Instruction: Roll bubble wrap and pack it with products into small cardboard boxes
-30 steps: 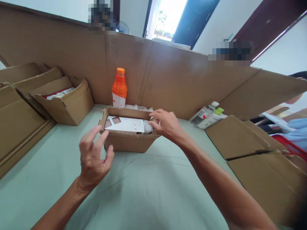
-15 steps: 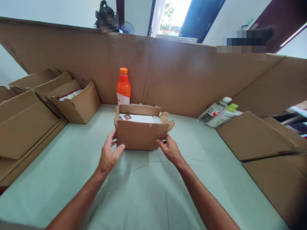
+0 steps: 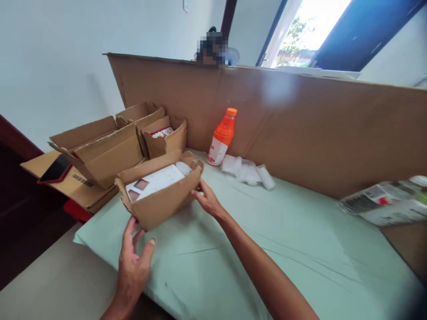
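Note:
An open-topped cardboard box (image 3: 167, 202) stands at a slant on the green-covered surface, beside other boxes. Inside it lies a white carton (image 3: 156, 180) with brown squares printed at one end. My right hand (image 3: 208, 200) grips the box's right end, thumb on the front side and the other fingers partly hidden behind the end. At the near left corner, my left hand (image 3: 135, 253) has its fingertips against the box's lower edge. Its thumb is spread away from the cardboard, with nothing between thumb and fingers.
Larger cardboard boxes (image 3: 110, 151) and a phone (image 3: 55, 169) are at the left. An orange bottle (image 3: 222, 138) leans by the cardboard wall (image 3: 300, 133), near white crumpled wrapping (image 3: 245, 171). Blurred bottles (image 3: 383, 202) lie at the right. A person's head (image 3: 211, 49) shows beyond the wall.
My view has swung left. Both hands have moved the cardboard box left and turned it, up to the other boxes. The white wrapping behind it now shows fully. My left thumb has come off the box.

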Demonstrator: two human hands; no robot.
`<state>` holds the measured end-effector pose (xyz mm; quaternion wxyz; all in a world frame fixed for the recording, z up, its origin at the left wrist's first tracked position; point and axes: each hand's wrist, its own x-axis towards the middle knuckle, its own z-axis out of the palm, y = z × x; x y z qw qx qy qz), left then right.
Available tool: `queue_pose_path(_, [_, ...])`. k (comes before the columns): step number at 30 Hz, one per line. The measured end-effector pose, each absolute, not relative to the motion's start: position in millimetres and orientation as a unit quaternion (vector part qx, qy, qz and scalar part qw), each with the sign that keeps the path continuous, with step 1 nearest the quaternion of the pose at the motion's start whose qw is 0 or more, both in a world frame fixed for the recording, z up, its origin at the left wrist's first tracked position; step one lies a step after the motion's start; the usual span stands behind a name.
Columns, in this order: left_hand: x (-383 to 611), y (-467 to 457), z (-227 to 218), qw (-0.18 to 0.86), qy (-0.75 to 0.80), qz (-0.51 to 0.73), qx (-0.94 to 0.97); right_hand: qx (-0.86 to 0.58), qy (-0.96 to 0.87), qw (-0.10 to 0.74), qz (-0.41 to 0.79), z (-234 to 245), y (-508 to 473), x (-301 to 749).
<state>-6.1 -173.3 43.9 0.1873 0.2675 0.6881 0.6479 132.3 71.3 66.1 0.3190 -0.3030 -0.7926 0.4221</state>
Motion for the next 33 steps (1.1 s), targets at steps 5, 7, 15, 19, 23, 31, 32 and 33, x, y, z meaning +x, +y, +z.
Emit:
queue_pose_path(5, [-50.0,-145.9,51.6,0.151,0.677,0.672,0.259,-0.323,-0.797,0.322,0.396,38.6,82.5,27.8])
queue_pose_path(7, [-58.9,-135.1,51.4,0.149,0.676,0.680,0.243,-0.342,-0.799,0.316,0.381,26.5,80.4,9.0])
queue_pose_path(15, [-66.1,-112.2,43.6,0.141,0.672,0.677,0.265,-0.375,-0.838,0.247,0.309,13.9,70.5,-17.2])
queue_pose_path(19, [-68.6,-108.7,33.8,0.148,0.680,0.663,0.276,-0.352,-0.886,0.190,0.233,20.8,64.2,-18.5])
queue_pose_path(23, [-78.3,-109.3,23.0,0.139,0.690,0.652,0.282,-0.345,-0.900,0.173,0.205,25.8,57.3,-16.3])
queue_pose_path(31, [-93.6,-122.7,20.6,0.077,0.742,0.606,0.276,-0.301,-0.933,0.120,0.155,30.1,17.0,18.7])
queue_pose_path(32, [-86.0,-127.2,23.8,0.079,0.749,0.597,0.276,-0.294,-0.937,0.117,0.149,28.6,7.3,29.6])
queue_pose_path(33, [-76.2,-132.2,27.3,0.079,0.756,0.584,0.284,-0.284,-0.941,0.118,0.140,26.8,-3.7,42.2])
